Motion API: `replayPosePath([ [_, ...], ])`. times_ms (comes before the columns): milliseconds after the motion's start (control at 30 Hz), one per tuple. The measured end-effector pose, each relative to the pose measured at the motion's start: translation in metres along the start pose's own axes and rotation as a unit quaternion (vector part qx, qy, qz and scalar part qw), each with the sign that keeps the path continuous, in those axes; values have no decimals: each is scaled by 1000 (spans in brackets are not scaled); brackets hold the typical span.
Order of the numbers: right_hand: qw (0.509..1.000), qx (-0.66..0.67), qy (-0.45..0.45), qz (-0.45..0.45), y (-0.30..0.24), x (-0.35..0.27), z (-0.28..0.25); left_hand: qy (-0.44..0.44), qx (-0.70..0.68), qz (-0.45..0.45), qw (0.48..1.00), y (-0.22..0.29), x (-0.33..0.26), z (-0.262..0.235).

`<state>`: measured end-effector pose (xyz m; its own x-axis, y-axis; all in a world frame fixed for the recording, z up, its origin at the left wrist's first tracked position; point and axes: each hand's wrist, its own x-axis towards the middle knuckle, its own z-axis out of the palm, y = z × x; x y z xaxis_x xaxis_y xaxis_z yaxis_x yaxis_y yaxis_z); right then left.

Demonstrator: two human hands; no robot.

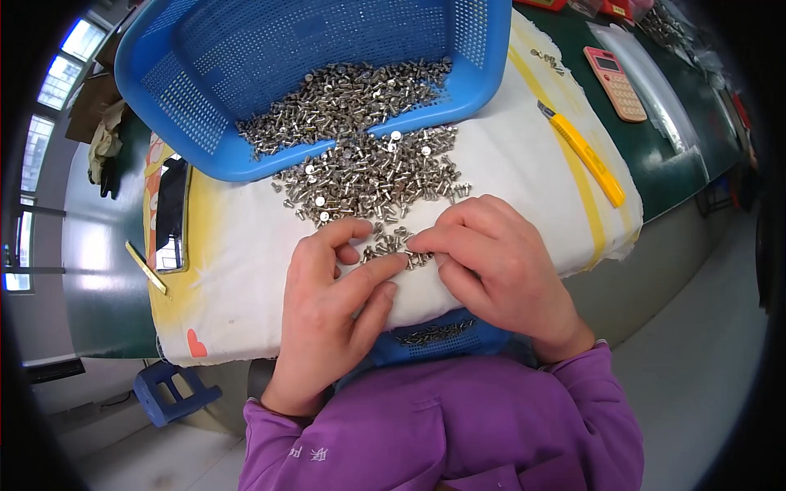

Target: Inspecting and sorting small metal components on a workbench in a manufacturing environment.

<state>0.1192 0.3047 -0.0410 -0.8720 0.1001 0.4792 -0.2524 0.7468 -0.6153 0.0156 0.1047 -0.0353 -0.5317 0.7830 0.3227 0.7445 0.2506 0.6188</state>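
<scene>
Small silver screws (377, 168) lie heaped on a white cloth (246, 270) in front of a blue perforated basket (286, 33) tipped towards me. A smaller cluster of screws (391, 240) lies between my hands, nearer to me. My left hand (332, 282) is open, its fingers apart and bent around the cluster's left side, one fingertip among the screws. From the right, my right hand (499, 266) has its index fingertip on the same cluster and its thumb a little apart. No screw shows plainly gripped in either hand.
Below the cloth's front edge, a second blue basket (434, 348) on my lap holds screws. A yellow utility knife (585, 155) and a pink calculator (614, 82) lie to the right. On the left are a black phone (172, 213) and a blue stool (176, 393).
</scene>
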Motion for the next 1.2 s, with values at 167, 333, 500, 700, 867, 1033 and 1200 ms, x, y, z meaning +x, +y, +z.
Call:
replayPosePath([
  [167,1000,-4,-1,-5,1,-1,1,1,-8,3,1000,-1,0,0],
  [333,1000,-11,10,-8,1,-1,2,-4,-4,16,1000,-1,0,-1],
  [500,1000,-6,7,-8,1,-1,1,6,-14,6,1000,-4,-2,0],
  [700,1000,3,-3,-14,1,0,1,-3,-17,-1,1000,0,-1,-1],
  [867,1000,10,2,-20,2,0,3,-3,8,45,999,-3,-1,-1],
  [1033,1000,11,9,-21,2,0,4,13,5,34,999,-4,-2,0],
  [1200,1000,12,-1,-20,1,-1,3,20,-5,24,1000,-4,-2,-1],
])
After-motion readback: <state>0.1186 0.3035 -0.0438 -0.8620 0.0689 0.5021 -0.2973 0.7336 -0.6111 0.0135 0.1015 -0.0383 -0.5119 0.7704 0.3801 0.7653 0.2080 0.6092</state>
